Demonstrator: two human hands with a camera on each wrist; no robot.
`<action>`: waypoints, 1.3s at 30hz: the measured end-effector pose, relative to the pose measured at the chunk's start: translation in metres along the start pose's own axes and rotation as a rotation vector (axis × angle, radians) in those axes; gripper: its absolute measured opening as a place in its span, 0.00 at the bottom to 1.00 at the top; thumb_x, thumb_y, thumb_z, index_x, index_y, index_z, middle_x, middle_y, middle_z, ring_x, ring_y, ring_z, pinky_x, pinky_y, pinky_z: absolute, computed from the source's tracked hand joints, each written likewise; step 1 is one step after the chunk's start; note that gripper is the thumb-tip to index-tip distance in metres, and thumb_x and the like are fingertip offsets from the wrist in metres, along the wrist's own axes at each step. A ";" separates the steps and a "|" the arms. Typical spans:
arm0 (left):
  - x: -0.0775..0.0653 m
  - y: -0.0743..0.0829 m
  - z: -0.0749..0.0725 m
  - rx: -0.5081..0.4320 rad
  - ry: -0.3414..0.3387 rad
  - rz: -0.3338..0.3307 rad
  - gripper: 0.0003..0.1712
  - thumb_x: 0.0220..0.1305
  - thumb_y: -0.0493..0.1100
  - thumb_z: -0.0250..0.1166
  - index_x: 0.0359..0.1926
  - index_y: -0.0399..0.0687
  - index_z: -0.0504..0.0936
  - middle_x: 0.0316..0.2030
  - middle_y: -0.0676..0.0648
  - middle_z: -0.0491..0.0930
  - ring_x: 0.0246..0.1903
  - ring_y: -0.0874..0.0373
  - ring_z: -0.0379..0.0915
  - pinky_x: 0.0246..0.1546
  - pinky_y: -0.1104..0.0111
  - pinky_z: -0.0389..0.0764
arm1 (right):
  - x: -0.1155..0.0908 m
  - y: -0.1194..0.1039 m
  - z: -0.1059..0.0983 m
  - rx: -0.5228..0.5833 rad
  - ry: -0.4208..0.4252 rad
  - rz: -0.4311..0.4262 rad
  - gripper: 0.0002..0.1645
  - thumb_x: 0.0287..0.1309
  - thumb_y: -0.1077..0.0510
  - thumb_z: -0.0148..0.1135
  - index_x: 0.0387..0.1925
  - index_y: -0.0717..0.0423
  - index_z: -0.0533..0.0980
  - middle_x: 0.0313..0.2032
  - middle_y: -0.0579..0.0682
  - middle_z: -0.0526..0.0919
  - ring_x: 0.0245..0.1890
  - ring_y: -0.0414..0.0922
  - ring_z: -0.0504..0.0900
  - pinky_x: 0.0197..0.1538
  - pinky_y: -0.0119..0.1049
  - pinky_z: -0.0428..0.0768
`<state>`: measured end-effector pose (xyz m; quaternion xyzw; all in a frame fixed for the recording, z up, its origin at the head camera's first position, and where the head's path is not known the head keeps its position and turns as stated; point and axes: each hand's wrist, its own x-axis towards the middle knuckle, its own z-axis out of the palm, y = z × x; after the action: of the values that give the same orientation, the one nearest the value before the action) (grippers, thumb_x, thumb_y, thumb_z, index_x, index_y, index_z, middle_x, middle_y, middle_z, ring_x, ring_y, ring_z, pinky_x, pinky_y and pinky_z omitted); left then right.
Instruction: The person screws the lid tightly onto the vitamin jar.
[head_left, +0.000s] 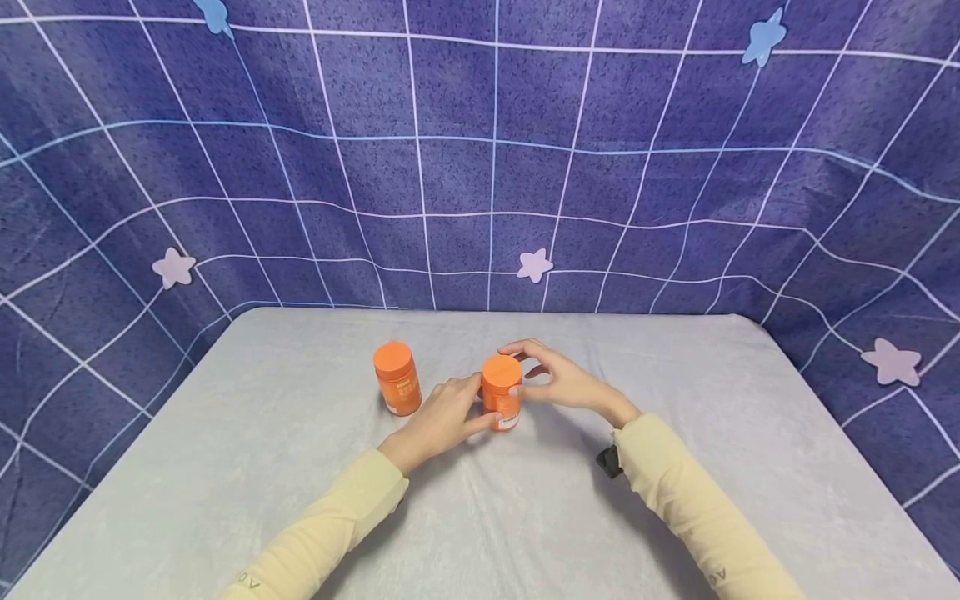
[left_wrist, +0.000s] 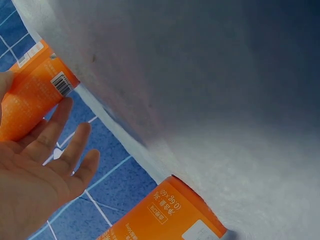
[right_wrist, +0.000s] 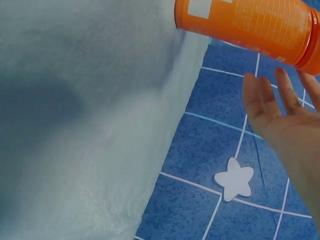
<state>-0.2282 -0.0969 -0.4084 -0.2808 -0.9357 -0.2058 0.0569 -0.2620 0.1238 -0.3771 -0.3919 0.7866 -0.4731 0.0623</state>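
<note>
An orange screw-top jar stands upright on the grey-covered table between both hands. My left hand holds its body from the left, thumb at the front and fingers behind; in the left wrist view, the jar shows a barcode label beside the fingers. At the top, my right hand curves around the orange lid, with the thumb on its near right side and the fingers reaching behind. The right wrist view has those fingertips close under the lid. A second, similar orange jar stands lidded, left of the left hand.
The table has a pale grey cloth over it. Behind it and on both sides hangs a blue gridded curtain with star shapes. A small dark object shows at the right cuff.
</note>
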 end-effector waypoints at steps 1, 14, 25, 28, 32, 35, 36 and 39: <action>0.000 0.000 0.000 0.001 0.001 0.002 0.29 0.57 0.60 0.60 0.53 0.47 0.69 0.42 0.51 0.79 0.43 0.53 0.75 0.46 0.56 0.72 | 0.000 0.000 -0.001 0.003 -0.010 0.000 0.33 0.51 0.64 0.63 0.59 0.59 0.64 0.58 0.56 0.68 0.56 0.53 0.68 0.52 0.52 0.73; 0.001 0.000 0.000 -0.002 0.024 0.032 0.27 0.57 0.57 0.62 0.51 0.46 0.69 0.42 0.49 0.80 0.42 0.53 0.76 0.45 0.58 0.74 | 0.002 0.002 -0.005 0.004 -0.053 0.001 0.32 0.51 0.66 0.60 0.60 0.57 0.65 0.57 0.54 0.69 0.57 0.51 0.68 0.53 0.50 0.73; 0.001 0.002 -0.001 -0.006 0.024 0.023 0.27 0.56 0.57 0.62 0.50 0.45 0.70 0.41 0.49 0.80 0.42 0.52 0.76 0.45 0.58 0.74 | 0.002 0.001 -0.001 -0.015 0.016 0.022 0.29 0.49 0.61 0.65 0.54 0.56 0.68 0.54 0.52 0.71 0.55 0.50 0.68 0.53 0.55 0.70; 0.001 0.002 -0.001 -0.007 0.032 0.026 0.27 0.56 0.56 0.62 0.50 0.45 0.70 0.41 0.49 0.80 0.41 0.52 0.76 0.44 0.59 0.74 | 0.001 0.000 0.002 -0.059 0.060 0.029 0.28 0.48 0.59 0.67 0.52 0.55 0.69 0.52 0.51 0.73 0.54 0.48 0.68 0.52 0.50 0.71; 0.001 0.002 0.000 -0.002 0.041 0.026 0.27 0.56 0.56 0.63 0.50 0.45 0.70 0.40 0.49 0.80 0.41 0.52 0.76 0.44 0.59 0.74 | 0.000 -0.003 0.007 -0.120 0.121 0.021 0.27 0.46 0.58 0.69 0.49 0.56 0.69 0.49 0.50 0.74 0.52 0.48 0.69 0.50 0.47 0.72; 0.001 0.001 0.000 0.003 0.045 0.027 0.26 0.55 0.56 0.63 0.49 0.45 0.70 0.39 0.49 0.80 0.40 0.52 0.76 0.43 0.59 0.75 | 0.000 -0.004 0.009 -0.136 0.154 0.017 0.28 0.44 0.58 0.70 0.48 0.57 0.69 0.48 0.51 0.74 0.51 0.50 0.69 0.49 0.48 0.71; 0.001 0.001 0.000 0.003 0.046 0.027 0.26 0.55 0.56 0.63 0.49 0.45 0.71 0.39 0.49 0.80 0.40 0.52 0.76 0.43 0.59 0.75 | -0.001 -0.004 0.010 -0.136 0.162 0.018 0.28 0.44 0.59 0.70 0.47 0.57 0.69 0.48 0.51 0.74 0.52 0.51 0.69 0.49 0.49 0.71; 0.001 0.001 0.000 0.005 0.044 0.026 0.26 0.55 0.56 0.63 0.48 0.46 0.71 0.38 0.49 0.80 0.39 0.52 0.76 0.43 0.59 0.75 | -0.001 -0.005 0.012 -0.137 0.178 0.023 0.29 0.43 0.60 0.71 0.47 0.59 0.68 0.48 0.53 0.74 0.52 0.53 0.68 0.49 0.51 0.70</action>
<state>-0.2281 -0.0954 -0.4076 -0.2883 -0.9311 -0.2086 0.0807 -0.2530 0.1150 -0.3799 -0.3425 0.8239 -0.4505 -0.0293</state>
